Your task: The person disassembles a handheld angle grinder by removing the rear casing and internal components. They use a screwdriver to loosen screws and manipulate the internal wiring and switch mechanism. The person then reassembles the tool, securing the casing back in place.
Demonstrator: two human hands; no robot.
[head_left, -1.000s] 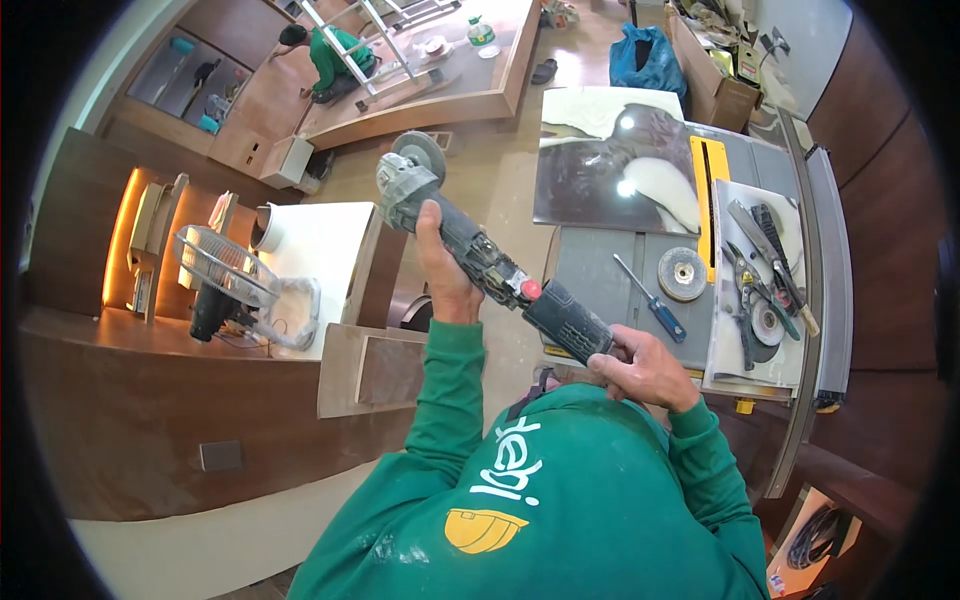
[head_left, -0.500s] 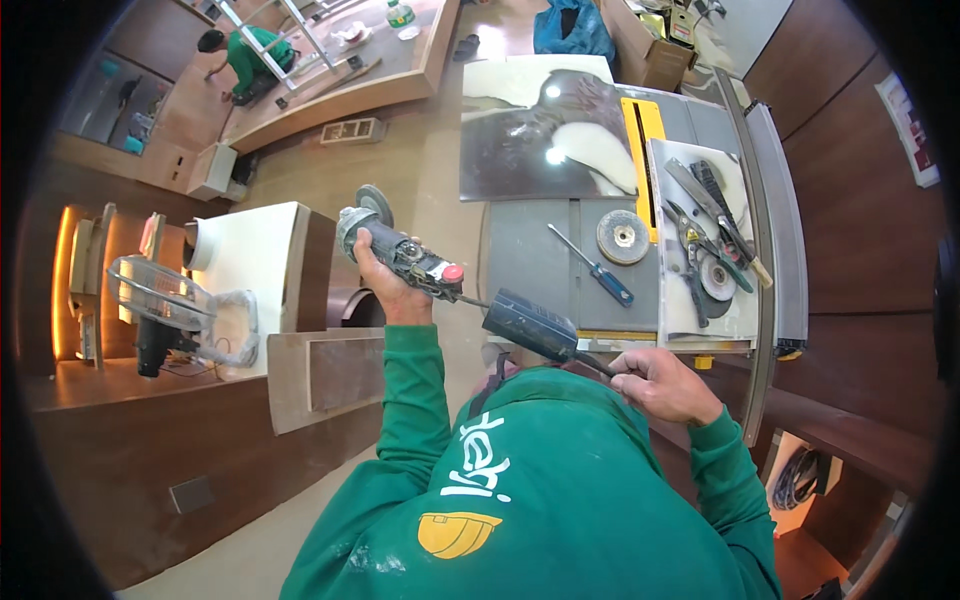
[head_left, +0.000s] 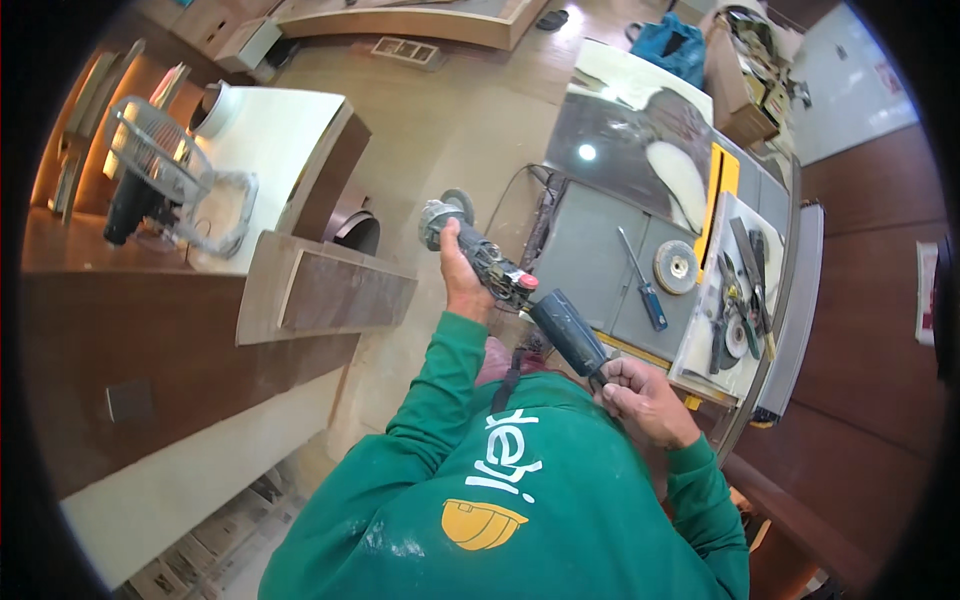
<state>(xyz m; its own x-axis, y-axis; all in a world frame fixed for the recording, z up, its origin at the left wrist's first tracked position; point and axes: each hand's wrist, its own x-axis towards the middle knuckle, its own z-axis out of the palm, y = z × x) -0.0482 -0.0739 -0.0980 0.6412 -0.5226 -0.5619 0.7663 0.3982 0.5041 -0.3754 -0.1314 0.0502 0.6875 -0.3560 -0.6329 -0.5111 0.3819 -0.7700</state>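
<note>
An angle grinder (head_left: 505,278) with a grey head, a red switch and a dark blue rear body is held out in front of my green sweatshirt. My left hand (head_left: 458,283) is shut around its front body just behind the grinding disc (head_left: 443,210). My right hand (head_left: 643,400) is closed on the tail end of the tool, where the cord leaves it. The grinder hangs in the air between the wooden panel (head_left: 330,292) on the left and the grey worktable (head_left: 590,265) on the right, touching neither.
On the grey worktable lie a blue-handled screwdriver (head_left: 641,282), a loose abrasive disc (head_left: 676,267), a yellow level (head_left: 716,195) and a white tray (head_left: 738,300) of hand tools. A caged fan (head_left: 150,180) stands on the white counter at left. A cardboard box (head_left: 745,75) sits far right.
The grinder has come lower and nearer my chest. My right hand slid from the rear body to the tail end by the cord. The view tilted, so the room shifted upward.
</note>
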